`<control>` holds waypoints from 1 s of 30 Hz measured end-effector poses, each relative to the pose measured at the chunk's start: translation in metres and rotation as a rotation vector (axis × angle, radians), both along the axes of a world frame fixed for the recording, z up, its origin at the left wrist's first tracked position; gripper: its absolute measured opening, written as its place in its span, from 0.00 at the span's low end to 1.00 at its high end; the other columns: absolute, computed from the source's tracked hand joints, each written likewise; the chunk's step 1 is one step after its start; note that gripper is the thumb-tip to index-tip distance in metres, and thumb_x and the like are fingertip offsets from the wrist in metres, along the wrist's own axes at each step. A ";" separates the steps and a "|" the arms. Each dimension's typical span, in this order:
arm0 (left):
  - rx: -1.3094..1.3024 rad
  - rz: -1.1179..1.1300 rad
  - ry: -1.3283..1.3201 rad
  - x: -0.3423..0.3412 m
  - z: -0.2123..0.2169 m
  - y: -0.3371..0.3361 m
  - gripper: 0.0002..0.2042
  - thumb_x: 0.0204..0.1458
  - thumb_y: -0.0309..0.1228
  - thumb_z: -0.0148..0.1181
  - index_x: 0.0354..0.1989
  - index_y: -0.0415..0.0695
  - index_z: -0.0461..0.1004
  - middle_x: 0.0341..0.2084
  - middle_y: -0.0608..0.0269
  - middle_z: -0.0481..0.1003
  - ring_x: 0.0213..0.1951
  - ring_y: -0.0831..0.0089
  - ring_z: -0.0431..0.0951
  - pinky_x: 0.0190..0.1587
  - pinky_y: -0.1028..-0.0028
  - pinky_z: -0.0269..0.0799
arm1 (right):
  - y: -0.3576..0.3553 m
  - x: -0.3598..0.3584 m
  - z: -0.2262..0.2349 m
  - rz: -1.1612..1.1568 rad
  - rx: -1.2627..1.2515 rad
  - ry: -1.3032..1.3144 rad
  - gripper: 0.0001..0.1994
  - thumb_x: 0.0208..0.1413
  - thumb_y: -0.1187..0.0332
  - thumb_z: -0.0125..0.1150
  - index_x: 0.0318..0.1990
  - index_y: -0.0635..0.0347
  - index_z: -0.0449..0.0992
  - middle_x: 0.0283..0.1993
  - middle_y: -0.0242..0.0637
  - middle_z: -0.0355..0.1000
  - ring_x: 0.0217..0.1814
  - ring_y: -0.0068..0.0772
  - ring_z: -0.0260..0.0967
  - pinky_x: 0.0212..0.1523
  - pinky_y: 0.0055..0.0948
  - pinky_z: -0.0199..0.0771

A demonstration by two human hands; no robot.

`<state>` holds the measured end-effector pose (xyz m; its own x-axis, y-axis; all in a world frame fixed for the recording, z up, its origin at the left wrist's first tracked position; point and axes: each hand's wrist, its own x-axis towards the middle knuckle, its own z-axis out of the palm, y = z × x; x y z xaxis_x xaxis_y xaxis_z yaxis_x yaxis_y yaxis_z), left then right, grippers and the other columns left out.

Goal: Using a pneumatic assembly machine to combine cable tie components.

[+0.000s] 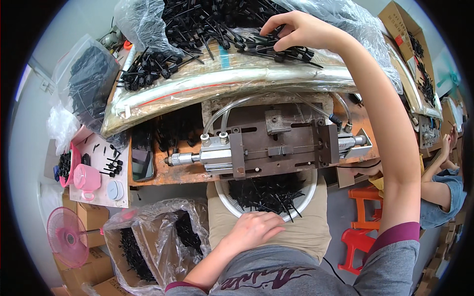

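Black sticks (296, 54) lie near the shelf's front edge (247, 76), likely for easy reach, by the half-wide right hand (306, 31); I can't tell if the left hand (253, 230) holds any.

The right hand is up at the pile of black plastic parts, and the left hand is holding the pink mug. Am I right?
Not quite: the left hand isn't holding the pink mug. The head view shows it at the near rim of the white basket. The right hand is indeed up at the pile of black plastic parts.
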<state>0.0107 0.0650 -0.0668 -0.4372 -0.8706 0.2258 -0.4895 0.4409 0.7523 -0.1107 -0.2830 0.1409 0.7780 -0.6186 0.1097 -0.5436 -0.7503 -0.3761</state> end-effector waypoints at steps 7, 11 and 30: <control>-0.026 0.050 -0.007 0.006 -0.006 0.005 0.07 0.51 0.33 0.65 0.34 0.44 0.80 0.37 0.64 0.81 0.34 0.65 0.82 0.35 0.70 0.79 | 0.051 -0.031 0.007 -0.168 -0.187 -0.272 0.16 0.57 0.66 0.63 0.53 0.51 0.78 0.50 0.34 0.77 0.46 0.27 0.74 0.50 0.32 0.74; 0.004 0.072 -0.064 0.012 -0.019 0.015 0.07 0.51 0.33 0.65 0.34 0.44 0.80 0.37 0.63 0.81 0.35 0.64 0.82 0.34 0.70 0.79 | 0.132 -0.048 -0.017 0.006 -0.192 -0.457 0.14 0.54 0.69 0.64 0.48 0.59 0.77 0.43 0.38 0.77 0.44 0.33 0.75 0.46 0.32 0.74; 0.280 0.908 -0.045 0.056 -0.149 0.009 0.41 0.52 0.30 0.63 0.69 0.29 0.45 0.59 0.30 0.62 0.61 0.41 0.65 0.64 0.60 0.61 | 0.312 -0.114 -0.317 -0.096 0.344 0.349 0.12 0.55 0.71 0.50 0.42 0.56 0.80 0.41 0.41 0.78 0.51 0.42 0.72 0.53 0.41 0.66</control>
